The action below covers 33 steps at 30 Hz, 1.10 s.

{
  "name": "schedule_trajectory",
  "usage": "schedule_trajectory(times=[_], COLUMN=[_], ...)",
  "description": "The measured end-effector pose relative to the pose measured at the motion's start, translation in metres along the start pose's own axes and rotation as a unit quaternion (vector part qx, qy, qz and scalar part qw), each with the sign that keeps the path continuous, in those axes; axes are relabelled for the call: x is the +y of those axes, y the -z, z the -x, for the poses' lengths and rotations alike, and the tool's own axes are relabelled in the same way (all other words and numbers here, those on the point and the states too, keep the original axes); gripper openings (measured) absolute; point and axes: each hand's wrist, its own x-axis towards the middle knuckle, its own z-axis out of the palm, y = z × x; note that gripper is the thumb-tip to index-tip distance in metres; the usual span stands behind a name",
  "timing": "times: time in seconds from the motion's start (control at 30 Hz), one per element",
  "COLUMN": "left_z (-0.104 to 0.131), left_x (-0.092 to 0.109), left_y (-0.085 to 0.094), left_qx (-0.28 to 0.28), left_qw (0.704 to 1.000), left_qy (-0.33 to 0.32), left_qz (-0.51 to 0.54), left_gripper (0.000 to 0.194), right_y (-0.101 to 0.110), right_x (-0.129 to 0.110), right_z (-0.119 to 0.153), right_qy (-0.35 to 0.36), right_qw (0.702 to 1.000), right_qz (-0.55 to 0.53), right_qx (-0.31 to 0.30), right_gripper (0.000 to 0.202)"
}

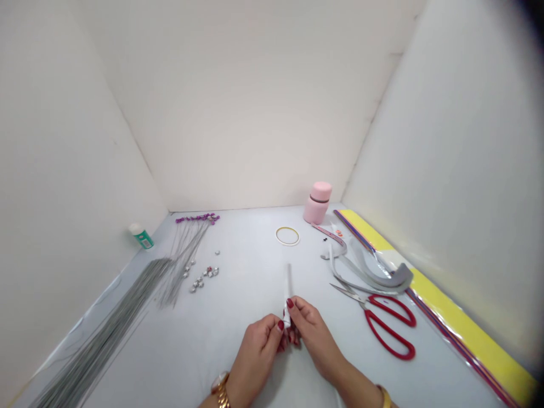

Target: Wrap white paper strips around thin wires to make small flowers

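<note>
A narrow silvery-white strip point(289, 281) extends away from me at the middle of the table, its near end folded over. My left hand point(260, 344) pinches the folded end between thumb and fingertips. From the other side, my right hand point(313, 331) grips the same strip just above the fold, thumb on top. Some fingers of both hands are curled underneath and partly hidden. Left of the hands lies a loose group of small silver folded stars point(199, 281). Red-handled scissors point(369, 306) rest with blades apart to the right of my right hand.
Long grey wires point(127, 306) run along the left, beside purple-tipped stems point(198, 219). A green-and-white tube point(141, 236) is by the left wall. At the back are a tape ring point(288, 236) and pink flask point(318, 203). Curled grey strips point(378, 277) and yellow packaging point(450, 317) lie right.
</note>
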Motion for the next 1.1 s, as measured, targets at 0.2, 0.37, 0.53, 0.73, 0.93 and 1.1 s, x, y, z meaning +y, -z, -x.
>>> schedule_trajectory(times=[0.2,0.37,0.53,0.73,0.93,1.1], left_z=[0.000,0.001,0.001,-0.003,-0.008,-0.010], left_x=[0.002,0.002,0.001,-0.001,-0.004,-0.005], left_y=[0.001,0.002,0.003,0.001,-0.002,0.000], left_qx=[0.040,0.080,0.094,0.101,0.075,0.038], left_qw=[0.999,0.992,0.988,0.994,0.985,0.977], left_qy=[-0.014,-0.040,-0.039,0.047,0.097,0.117], left_qz=[-0.025,-0.090,-0.116,0.020,0.120,0.176], left_gripper=[0.023,0.018,0.021,0.019,0.021,0.027], right_y=[0.002,0.002,0.001,0.000,0.002,0.002], right_x=[-0.002,-0.002,-0.002,-0.001,-0.002,0.003], right_z=[0.001,0.000,0.000,0.002,0.003,-0.001], right_qy=[-0.007,-0.012,-0.010,0.030,0.075,0.009], right_qw=[1.000,1.000,1.000,0.999,0.995,1.000], right_qz=[0.015,0.014,0.016,0.040,0.061,0.000], right_qx=[-0.026,-0.026,-0.021,0.004,0.025,0.011], right_gripper=[0.034,0.034,0.034,0.033,0.032,0.032])
